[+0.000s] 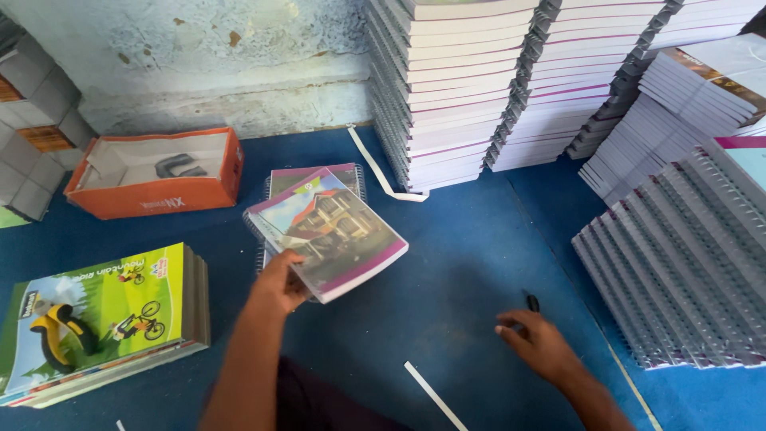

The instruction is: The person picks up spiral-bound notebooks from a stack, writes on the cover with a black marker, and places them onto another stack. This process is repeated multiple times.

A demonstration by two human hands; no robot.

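Note:
My left hand (281,281) grips the near corner of a spiral notebook (331,231) with a house picture on its cover, held tilted just above a short pile of similar notebooks (315,177) on the blue surface. My right hand (536,342) rests low on the blue surface (447,271) at the right, fingers bent, with a small black object (532,302) at its fingertips. Whether the fingers hold that object I cannot tell.
Tall stacks of spiral notebooks (455,88) stand at the back and slanted rows (686,239) fill the right. A pile of green-covered books (104,319) lies at the left. An orange box (155,172) sits by the wall. White paper strips (435,395) lie about.

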